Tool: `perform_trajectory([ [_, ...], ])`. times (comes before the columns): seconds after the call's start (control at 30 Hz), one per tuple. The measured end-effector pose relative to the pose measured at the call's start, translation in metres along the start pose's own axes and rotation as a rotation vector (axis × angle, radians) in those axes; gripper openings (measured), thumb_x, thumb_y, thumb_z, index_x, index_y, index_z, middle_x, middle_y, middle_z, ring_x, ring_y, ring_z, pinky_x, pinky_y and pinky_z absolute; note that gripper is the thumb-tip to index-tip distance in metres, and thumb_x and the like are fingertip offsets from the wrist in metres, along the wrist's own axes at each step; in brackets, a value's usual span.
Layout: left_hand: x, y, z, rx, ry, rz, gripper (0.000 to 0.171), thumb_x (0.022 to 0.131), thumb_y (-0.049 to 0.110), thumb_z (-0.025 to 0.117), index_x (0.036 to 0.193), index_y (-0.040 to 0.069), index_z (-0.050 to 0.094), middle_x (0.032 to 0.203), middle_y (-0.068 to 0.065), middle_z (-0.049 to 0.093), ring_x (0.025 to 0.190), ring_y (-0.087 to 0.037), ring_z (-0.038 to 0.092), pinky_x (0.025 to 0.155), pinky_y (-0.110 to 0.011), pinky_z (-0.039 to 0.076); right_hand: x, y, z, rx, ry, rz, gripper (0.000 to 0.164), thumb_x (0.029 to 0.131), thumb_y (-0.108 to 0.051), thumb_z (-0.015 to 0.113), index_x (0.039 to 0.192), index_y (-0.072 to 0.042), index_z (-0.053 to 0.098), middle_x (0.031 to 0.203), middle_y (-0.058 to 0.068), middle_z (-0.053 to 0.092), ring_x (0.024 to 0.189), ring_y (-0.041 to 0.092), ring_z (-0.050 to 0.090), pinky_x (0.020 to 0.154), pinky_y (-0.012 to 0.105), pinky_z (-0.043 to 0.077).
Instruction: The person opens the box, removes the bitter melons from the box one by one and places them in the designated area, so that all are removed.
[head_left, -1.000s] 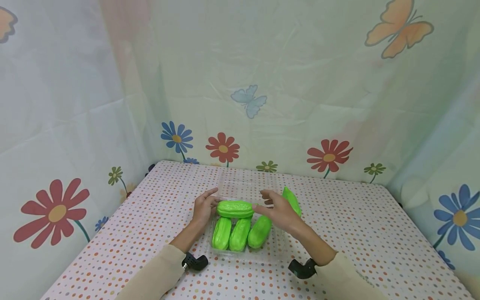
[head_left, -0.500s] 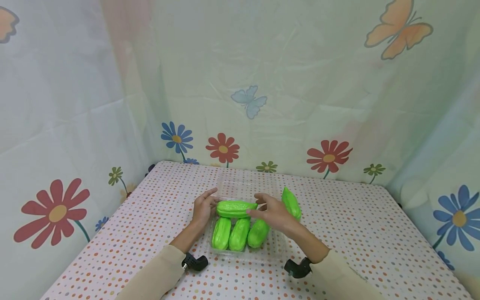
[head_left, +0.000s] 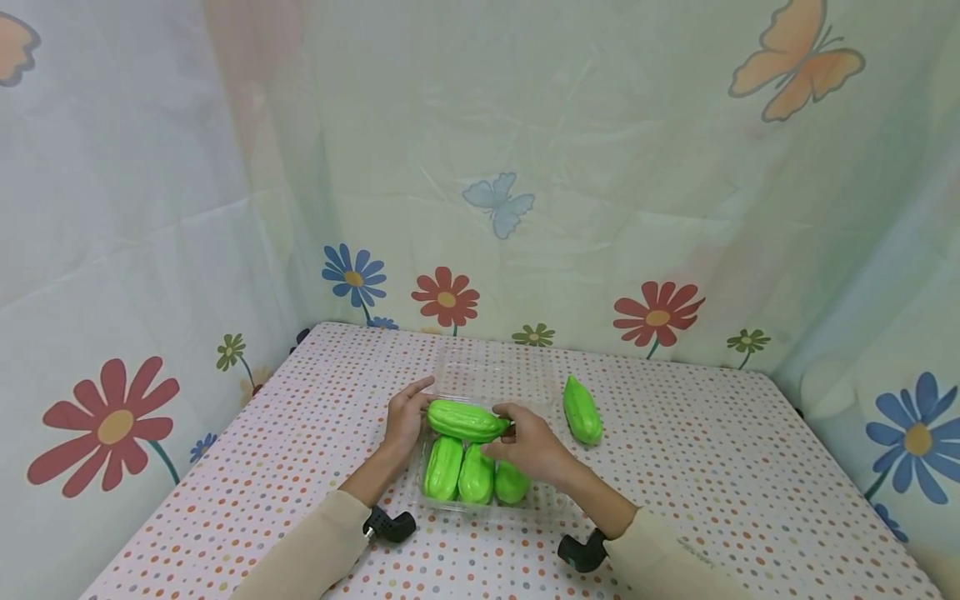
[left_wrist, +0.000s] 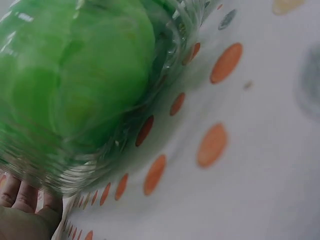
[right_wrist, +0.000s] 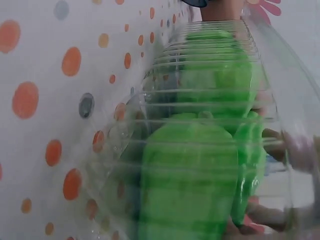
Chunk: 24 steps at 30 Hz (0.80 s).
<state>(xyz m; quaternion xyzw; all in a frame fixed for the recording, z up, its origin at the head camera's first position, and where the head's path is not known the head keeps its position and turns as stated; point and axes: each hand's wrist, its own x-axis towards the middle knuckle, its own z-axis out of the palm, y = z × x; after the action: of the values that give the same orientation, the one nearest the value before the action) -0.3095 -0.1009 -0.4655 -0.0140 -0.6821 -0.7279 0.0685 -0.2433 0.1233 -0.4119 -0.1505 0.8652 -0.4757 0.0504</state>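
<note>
A clear plastic box [head_left: 551, 500] on the table holds several bright green bitter melons. Three lie side by side in it: the left one [head_left: 443, 469], the middle one [head_left: 476, 477] and the right one [head_left: 512, 483], partly hidden by a hand. Across their far ends lies another bitter melon [head_left: 465, 421], its right end lower in the view. My right hand [head_left: 532, 446] holds that right end between thumb and fingers. My left hand [head_left: 405, 421] rests at the box's left side, fingers extended; in the left wrist view its fingertips [left_wrist: 25, 195] are at the clear wall.
One more bitter melon [head_left: 582, 412] lies on the dotted tablecloth [head_left: 690, 450] right of the box. The box's clear lid [head_left: 491, 371] is folded back behind it. A printed curtain [head_left: 585, 208] stands behind and beside the table.
My right hand has moved left and toward me, now holding the crosswise melon's right end, which has swung toward me. The melon on the right has come into full view. My left hand stays put.
</note>
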Motion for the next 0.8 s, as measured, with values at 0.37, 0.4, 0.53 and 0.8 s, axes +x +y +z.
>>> perform_trajectory([
  [0.37,0.0,0.001,0.0,-0.005,0.002,-0.01,0.047,0.098,0.008,0.046,0.143,-0.003,0.054,0.117,-0.027,0.067,0.059,-0.005,0.053,0.058,-0.018,0.048,0.003,-0.002,0.008,-0.049,0.049,-0.03,0.069,0.086,-0.019,0.081,0.144,0.002,0.05,0.135,0.019,0.057,0.099,0.021,0.062,0.079,0.035,0.057],
  [0.4,0.0,0.001,0.0,-0.003,0.005,-0.011,0.047,0.098,0.008,0.047,0.143,-0.003,0.054,0.111,-0.025,0.069,0.057,-0.006,0.051,0.057,-0.018,0.047,0.003,-0.002,0.008,-0.053,0.05,-0.03,0.069,0.086,-0.019,0.081,0.144,0.002,0.05,0.136,0.02,0.056,0.101,0.023,0.063,0.08,0.036,0.057],
  [0.53,0.0,0.001,0.0,-0.002,0.01,-0.011,0.047,0.097,0.009,0.048,0.143,-0.002,0.054,0.098,-0.015,0.071,0.053,-0.005,0.046,0.053,-0.019,0.044,0.005,-0.004,0.01,-0.069,0.063,-0.032,0.066,0.087,-0.017,0.079,0.144,0.002,0.051,0.139,0.022,0.053,0.108,0.029,0.062,0.086,0.041,0.057],
  [0.8,0.0,0.002,-0.001,-0.008,0.013,-0.006,0.047,0.097,0.009,0.047,0.142,-0.003,0.055,0.087,-0.007,0.071,0.048,-0.004,0.038,0.047,-0.018,0.039,0.008,-0.006,0.011,-0.095,0.116,-0.064,0.055,0.089,-0.015,0.078,0.138,-0.001,0.057,0.123,0.017,0.059,0.103,0.028,0.061,0.079,0.041,0.055],
])
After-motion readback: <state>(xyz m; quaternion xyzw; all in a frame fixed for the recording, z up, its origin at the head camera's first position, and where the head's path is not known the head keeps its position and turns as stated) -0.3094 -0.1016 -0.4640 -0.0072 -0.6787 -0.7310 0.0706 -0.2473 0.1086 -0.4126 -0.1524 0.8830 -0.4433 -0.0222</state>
